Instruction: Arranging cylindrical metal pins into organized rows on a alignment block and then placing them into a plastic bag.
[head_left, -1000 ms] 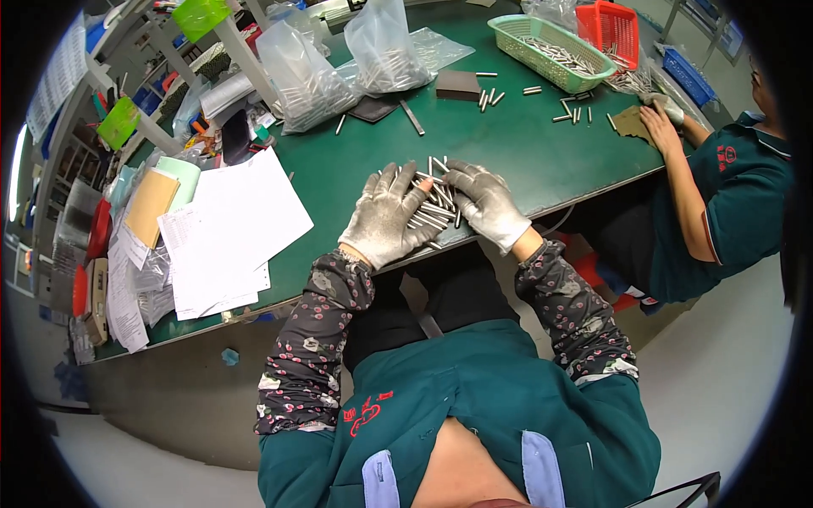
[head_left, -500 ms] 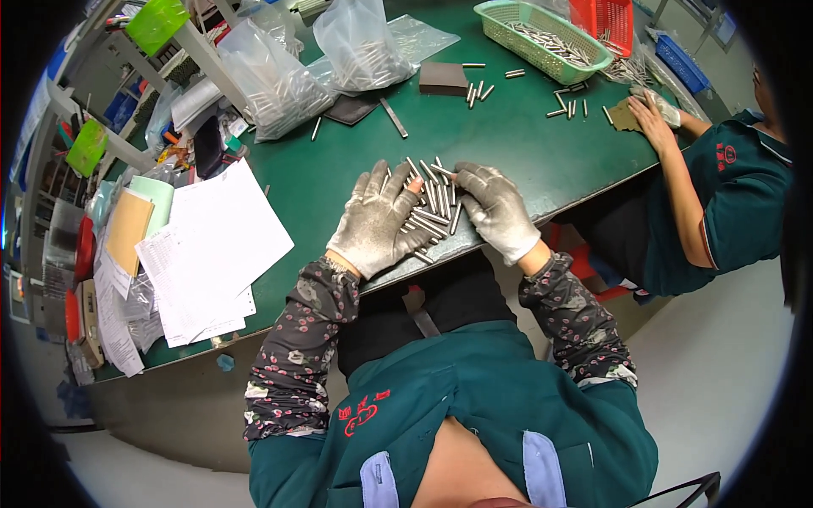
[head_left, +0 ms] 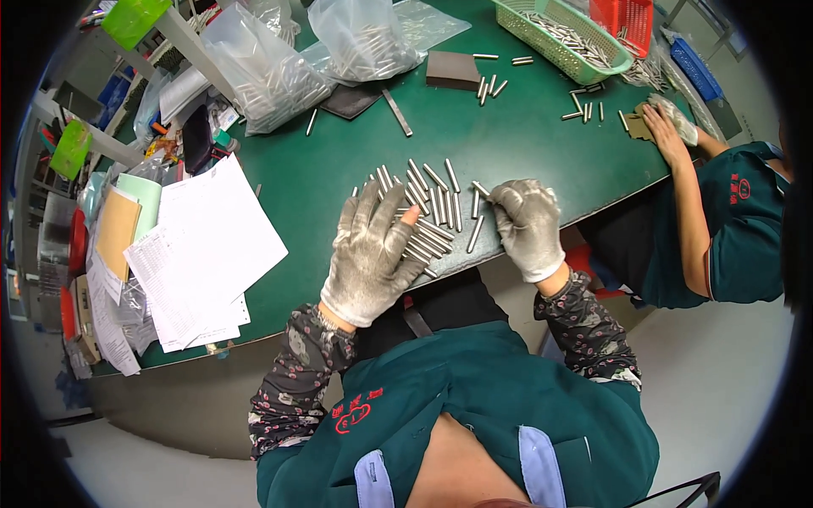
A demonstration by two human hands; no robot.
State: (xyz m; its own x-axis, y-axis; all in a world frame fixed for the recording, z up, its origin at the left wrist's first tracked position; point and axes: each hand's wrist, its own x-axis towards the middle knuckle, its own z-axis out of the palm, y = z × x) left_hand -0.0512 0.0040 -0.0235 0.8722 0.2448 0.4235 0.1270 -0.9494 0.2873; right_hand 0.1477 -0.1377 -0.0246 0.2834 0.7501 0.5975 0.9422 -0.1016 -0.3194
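A loose pile of short, shiny metal pins lies on the green tabletop near its front edge. My left hand, in a grey-stained white glove with a bare thumb tip, rests flat with fingers spread over the pile's left part, covering some pins. Just right of the pile, my right hand, gloved too, has its fingers curled together. One metal pin sticks out from those fingertips, its other end hidden. Another single pin lies apart, between the pile and my right hand.
Clear bags of pins, a brown block and a flat metal strip lie farther back. A green basket of pins stands far right. Papers cover the left. At right, a co-worker's hands touch a brownish piece.
My right hand has drawn away from the pile to the right, its fingers now closed on a pin. My left hand has moved slightly lower, and the pins lie more spread out.
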